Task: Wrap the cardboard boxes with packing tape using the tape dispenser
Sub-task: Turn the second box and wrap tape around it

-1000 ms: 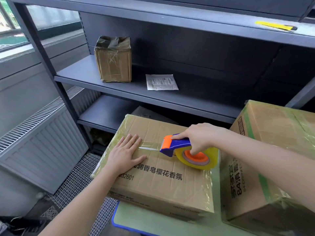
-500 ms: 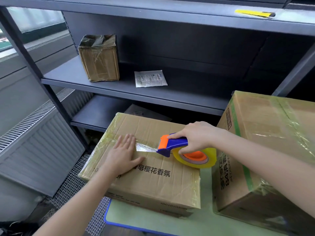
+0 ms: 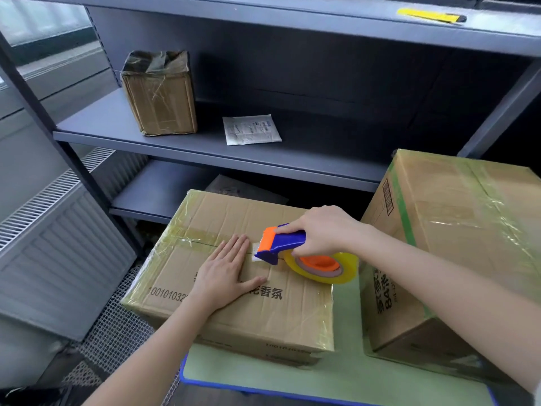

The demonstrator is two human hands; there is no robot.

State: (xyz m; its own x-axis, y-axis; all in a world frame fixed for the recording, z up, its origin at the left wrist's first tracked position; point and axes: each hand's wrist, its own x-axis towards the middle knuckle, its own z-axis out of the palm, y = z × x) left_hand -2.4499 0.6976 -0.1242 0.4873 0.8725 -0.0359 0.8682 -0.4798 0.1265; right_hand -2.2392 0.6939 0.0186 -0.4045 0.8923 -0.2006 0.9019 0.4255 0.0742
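A flat cardboard box (image 3: 222, 218) with printed characters lies on a green table (image 3: 345, 373), its edges covered in clear tape. My left hand (image 3: 227, 269) rests flat on the box top, fingers straight. My right hand (image 3: 320, 231) grips a blue and orange tape dispenser (image 3: 285, 243) with a yellowish roll of tape (image 3: 325, 266), its orange end pressed on the box seam just right of my left fingertips. A short bit of tape shows between dispenser and fingers. A taller taped cardboard box (image 3: 462, 230) stands to the right.
A grey metal shelf unit (image 3: 205, 150) stands behind the table, holding a small taped box (image 3: 159, 92) and a white packet (image 3: 251, 129). A yellow utility knife (image 3: 430, 15) lies on the upper shelf. A radiator (image 3: 55, 244) and floor grating (image 3: 117, 335) are at left.
My right hand has slid the dispenser along the seam closer to my left fingertips, shortening the exposed tape strip. The camera view has shifted leftward and closer.
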